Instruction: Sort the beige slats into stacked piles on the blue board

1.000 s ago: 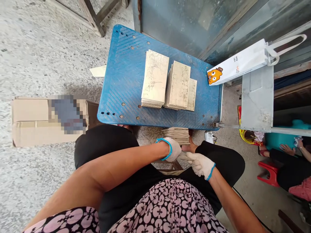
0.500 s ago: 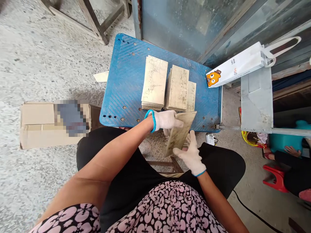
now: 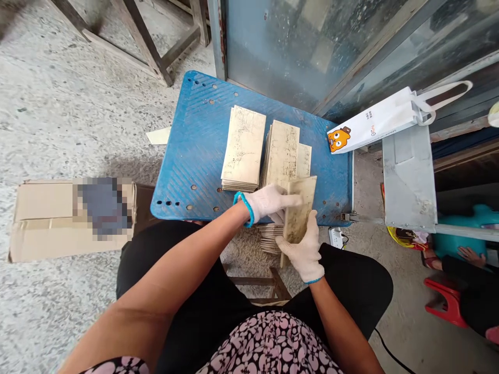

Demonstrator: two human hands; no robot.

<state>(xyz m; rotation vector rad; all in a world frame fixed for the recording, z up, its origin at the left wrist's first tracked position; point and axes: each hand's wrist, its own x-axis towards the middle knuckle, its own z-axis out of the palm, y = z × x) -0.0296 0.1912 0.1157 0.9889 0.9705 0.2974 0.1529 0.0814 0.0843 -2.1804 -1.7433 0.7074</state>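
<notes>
Both of my hands wear white knit gloves with blue cuffs. Between them a thin pale wooden board (image 3: 299, 221) with dark marks is held tilted, at the near edge of a blue plastic table (image 3: 198, 150). My left hand (image 3: 268, 202) is closed at its upper left side, one finger lying across the face. Lower down, my right hand (image 3: 306, 252) grips it with thumb and fingers apart around it. On the table are a left stack of boards (image 3: 244, 143), a middle stack (image 3: 284, 148) and a partly covered board (image 3: 304, 158). Another stack (image 3: 271, 240) shows below the table edge.
A white tote bag (image 3: 370, 122) rests at the table's right end, by a metal plate (image 3: 409, 176). A cardboard box (image 3: 42, 208) stands left on the floor. A power strip (image 3: 336, 238) lies right. Another person's hand (image 3: 471, 257) shows near a red stool (image 3: 444, 301).
The board has turned steeper and shifted slightly right, with both hands still on it. More of the stack below the table edge shows. The whole view has dipped a little.
</notes>
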